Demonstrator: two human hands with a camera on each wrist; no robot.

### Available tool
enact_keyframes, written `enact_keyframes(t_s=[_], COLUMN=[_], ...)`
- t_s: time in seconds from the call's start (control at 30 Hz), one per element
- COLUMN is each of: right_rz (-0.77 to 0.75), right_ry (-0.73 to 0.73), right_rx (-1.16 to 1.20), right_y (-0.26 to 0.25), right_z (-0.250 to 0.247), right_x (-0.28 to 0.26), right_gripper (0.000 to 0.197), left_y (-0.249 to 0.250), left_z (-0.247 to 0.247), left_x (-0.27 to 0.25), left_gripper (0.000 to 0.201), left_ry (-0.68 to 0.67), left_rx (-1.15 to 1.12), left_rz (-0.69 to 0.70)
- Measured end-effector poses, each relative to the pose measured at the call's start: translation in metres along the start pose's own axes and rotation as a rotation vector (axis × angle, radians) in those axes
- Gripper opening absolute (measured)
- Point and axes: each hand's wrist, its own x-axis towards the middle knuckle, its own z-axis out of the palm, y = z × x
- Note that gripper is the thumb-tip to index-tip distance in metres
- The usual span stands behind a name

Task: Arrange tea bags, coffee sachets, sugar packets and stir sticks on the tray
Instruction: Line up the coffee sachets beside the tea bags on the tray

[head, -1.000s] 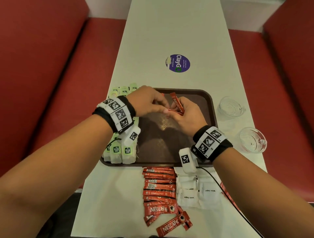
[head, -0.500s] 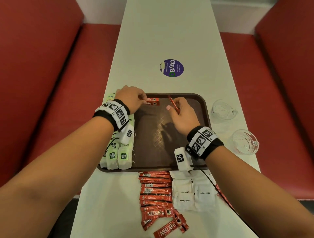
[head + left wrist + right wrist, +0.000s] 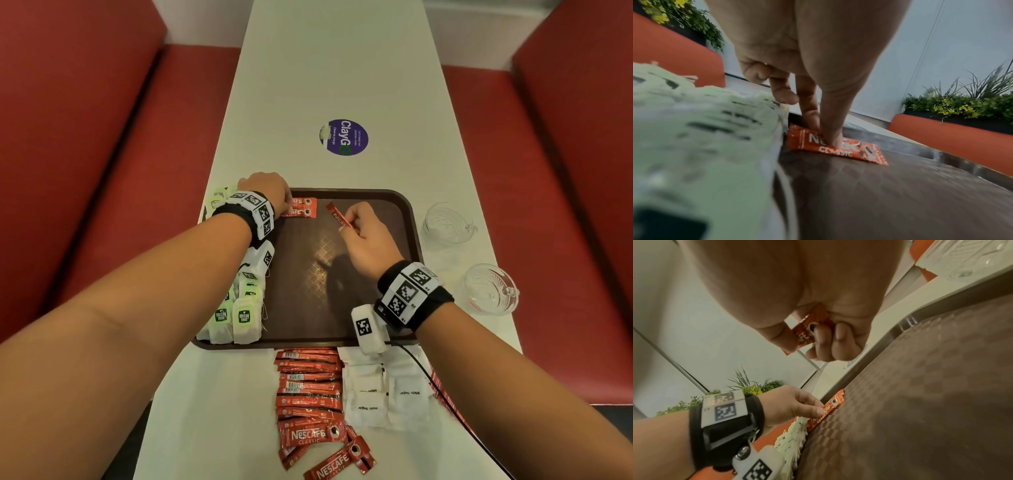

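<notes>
A brown tray (image 3: 408, 214) lies on the white table. Green tea bags (image 3: 239, 310) stand in a row along its left side. Two red coffee sachets (image 3: 300, 207) lie flat in its far left corner. My left hand (image 3: 289, 205) is over them, and its thumb and forefinger (image 3: 833, 138) pinch one coffee sachet (image 3: 838, 148) down against the tray floor (image 3: 879, 194). My right hand (image 3: 346, 222) hovers over the tray's far middle and grips a thin red coffee sachet (image 3: 336, 215) between thumb and curled fingers (image 3: 840, 337).
On the table in front of the tray lie several more red coffee sachets (image 3: 310, 394) and white sugar packets (image 3: 387, 390). Two clear glass cups (image 3: 445, 222) (image 3: 489, 291) stand to the right of the tray. Farther up the table is a purple sticker (image 3: 344, 137). Red benches flank both sides.
The hands were together over the tray and have parted. The left hand carried a sachet to the far left corner, where two now lie. The right hand stays mid-tray with its sachet.
</notes>
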Motion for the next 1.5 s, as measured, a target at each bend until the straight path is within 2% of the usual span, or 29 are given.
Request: enact_keyframes(t_s=[0.2,0.27,0.37,0.43,0.53,0.63,0.73,0.8,0.9,0.97,1.03,1.1,1.2,1.5], right_rz=[-0.047,-0.069,-0.081,-0.080,-0.105,-0.121,-0.106,-0.068,-0.042,-0.076,-0.132,-0.191,-0.214,-0.290], right_ry=[0.006,0.020,0.024,0.008,-0.009,-0.010,-0.004,-0.010,-0.012,-0.090,-0.273,-0.451,-0.629,-0.795], right_rx=[-0.067,-0.112,-0.158,-0.174,-0.190,-0.184,-0.162,-0.125,-0.137,-0.212,-0.323,-0.441,-0.557,-0.849], right_y=[0.004,0.007,0.010,0.010,0.009,0.006,0.003,0.004,0.009,0.011,0.010,0.006,0.001,0.003], right_z=[0.001,-0.001,-0.002,-0.003,-0.001,0.002,0.004,0.004,0.000,-0.003,-0.003,-0.001,0.006,0.033], right_x=[0.001,0.003,0.006,0.007,0.007,0.008,0.004,0.001,-0.003,-0.007,-0.015,-0.025,-0.040,-0.074], right_gripper=[0.003,0.006,0.009,0.007,0.004,0.011,0.014,0.031,0.052,0.049,0.037,0.027,0.029,0.034], left_y=[0.001,0.004,0.012,0.019,0.024,0.022,0.016,0.006,-0.012,-0.020,-0.023,-0.021,-0.015,-0.006], left_z=[-0.003,-0.007,-0.018,-0.025,-0.028,-0.024,-0.022,-0.023,-0.023,-0.022,-0.018,-0.011,-0.003,0.004], left_x=[-0.004,-0.012,-0.036,-0.057,-0.081,-0.089,-0.089,-0.086,-0.075,-0.065,-0.055,-0.048,-0.037,-0.019], left_gripper=[0.013,0.018,0.033,0.036,0.025,0.015,0.009,0.008,0.009,0.008,0.009,0.010,0.011,0.014], left_ry=[0.037,0.105,0.196,0.176,0.122,0.182,0.219,0.229,0.270,0.282,0.220,0.119,0.033,0.003], left_rx=[-0.041,-0.075,-0.307,-0.419,-0.349,-0.245,-0.236,-0.266,-0.310,-0.323,-0.306,-0.229,-0.107,0.014], left_rz=[0.006,0.048,0.211,0.373,0.543,0.576,0.555,0.484,0.305,0.202,0.127,0.106,0.103,0.019])
